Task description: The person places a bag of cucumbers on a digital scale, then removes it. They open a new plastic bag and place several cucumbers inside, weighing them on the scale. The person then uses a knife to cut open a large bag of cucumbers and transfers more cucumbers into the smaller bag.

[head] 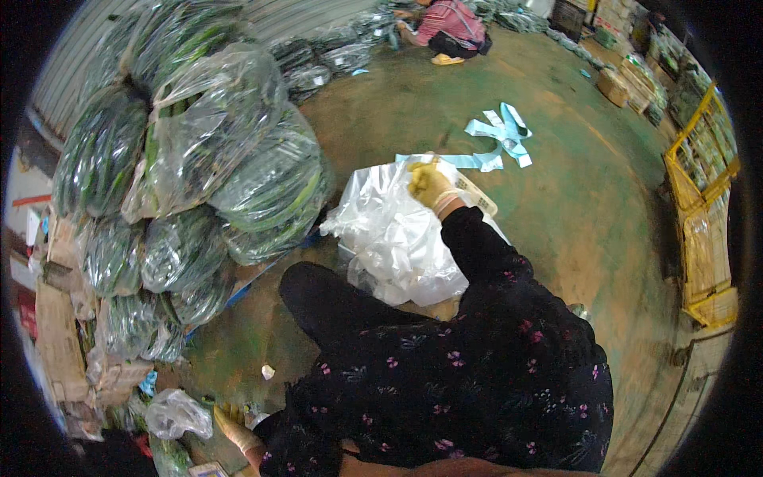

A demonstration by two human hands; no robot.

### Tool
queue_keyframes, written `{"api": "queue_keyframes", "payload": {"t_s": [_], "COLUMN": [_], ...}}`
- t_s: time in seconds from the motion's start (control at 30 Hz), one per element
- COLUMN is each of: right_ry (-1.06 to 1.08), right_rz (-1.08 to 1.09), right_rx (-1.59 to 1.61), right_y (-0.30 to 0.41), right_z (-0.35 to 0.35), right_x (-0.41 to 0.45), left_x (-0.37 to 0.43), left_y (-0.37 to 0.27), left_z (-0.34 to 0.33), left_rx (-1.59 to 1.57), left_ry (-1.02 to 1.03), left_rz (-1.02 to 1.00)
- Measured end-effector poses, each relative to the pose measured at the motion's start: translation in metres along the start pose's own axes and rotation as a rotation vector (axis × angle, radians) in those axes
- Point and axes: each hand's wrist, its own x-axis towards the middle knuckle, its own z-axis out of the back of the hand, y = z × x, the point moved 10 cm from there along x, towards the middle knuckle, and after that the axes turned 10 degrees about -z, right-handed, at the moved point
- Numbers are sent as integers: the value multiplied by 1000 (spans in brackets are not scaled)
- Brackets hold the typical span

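Note:
My right hand (430,182), in a yellowish glove, is closed at the far edge of a pile of clear plastic bags (393,238), with its fingertips on the film. The pile lies on the floor before my bent knee; a pale printed panel (477,194) shows beside my wrist. Low on the left, my left hand (235,424), also gloved, reaches out with its fingers extended and apart. Close by its fingertips is a crumpled clear plastic bag (179,412), apparently not gripped. Beneath that bag lies a wrapped bundle of green vegetables (168,456).
Large plastic-wrapped bundles of long green vegetables (250,173) are heaped on the left. Light-blue strips (503,134) lie ahead on the floor (572,208). A person (450,30) squats beside more bundles at the back. A yellow metal frame (703,214) stands on the right.

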Motion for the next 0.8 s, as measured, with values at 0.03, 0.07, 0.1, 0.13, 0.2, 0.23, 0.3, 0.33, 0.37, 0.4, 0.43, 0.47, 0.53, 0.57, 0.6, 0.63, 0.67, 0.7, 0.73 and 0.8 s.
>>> {"api": "queue_keyframes", "payload": {"t_s": [0.03,0.07,0.1,0.13,0.2,0.23,0.3,0.33,0.37,0.4,0.43,0.47,0.53,0.57,0.6,0.63,0.67,0.7,0.73,0.8], "right_ry": [130,175,227,403,634,715,874,912,942,979,1024,1106,1044,1068,1019,965,897,809,804,788], "right_rz": [-114,-160,-182,-240,-313,-361,-426,-420,-407,-457,-516,-567,-680,-784,-849,-946,-1038,-1127,-1213,-1404], "right_rx": [-121,-274,-433,-482,-594,-642,-786,-858,-932,-999,-1061,-1069,-1137,-1141,-1119,-1072,-988,-906,-800,-603], "right_y": [-32,-61,-80,-106,-145,-178,-229,-254,-276,-304,-337,-371,-408,-436,-451,-470,-488,-505,-530,-555], "right_z": [-49,-85,-121,-162,-226,-255,-302,-322,-336,-342,-347,-349,-345,-347,-335,-322,-317,-306,-291,-271], "right_x": [-7,-13,-24,-34,-57,-67,-92,-105,-114,-118,-123,-124,-128,-141,-131,-126,-125,-125,-123,-125], "left_x": [-5,-2,6,12,25,26,36,41,45,47,49,52,40,62,63,60,59,60,63,58], "left_y": [-7,-9,-11,-12,-13,-15,-5,4,15,27,46,67,77,96,81,61,50,53,59,58], "left_z": [-4,-7,-17,-25,-53,-52,-57,-51,-49,-45,-35,-26,-24,-12,-30,-33,-36,-39,-40,-39], "left_rx": [-19,-41,-79,-129,-185,-171,-186,-205,-226,-231,-263,-299,-405,-653,-509,-388,-404,-486,-528,-513], "left_ry": [-25,-3,30,58,110,96,81,49,28,15,-3,-23,-167,39,-6,-69,-91,-33,-33,11], "left_rz": [-5,-20,-44,-66,-88,-92,-70,-51,-29,-13,54,120,267,149,191,173,168,208,224,234]}}
